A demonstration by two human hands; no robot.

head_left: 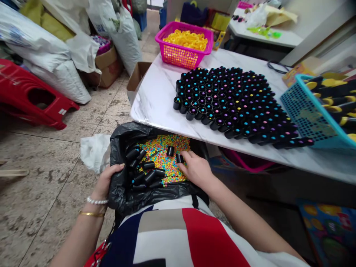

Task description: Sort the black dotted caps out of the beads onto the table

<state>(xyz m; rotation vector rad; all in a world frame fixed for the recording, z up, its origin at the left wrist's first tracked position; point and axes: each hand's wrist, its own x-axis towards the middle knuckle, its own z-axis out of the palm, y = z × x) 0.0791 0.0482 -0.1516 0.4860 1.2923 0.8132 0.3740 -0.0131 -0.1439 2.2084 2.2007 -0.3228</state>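
Note:
On my lap sits a box lined with a black plastic bag (124, 200), holding many small coloured beads (164, 150). My left hand (107, 178) grips the box's left rim through the bag, thumb over the edge. Inside the box, my right hand (196, 167) has its fingers closed around a small black plastic tube (179, 158). Just left of it another black tube (170, 150) lies on the beads. Several more black tubes (150, 176) are heaped at the box's left side.
A white marble-patterned table (155, 100) bears rows of upright black tubes (222, 100) with coloured beads in them. A pink basket (180, 55) of yellow rings stands behind, a blue basket (308, 111) at right. A red stool (30, 92) and white sacks (55, 63) are left.

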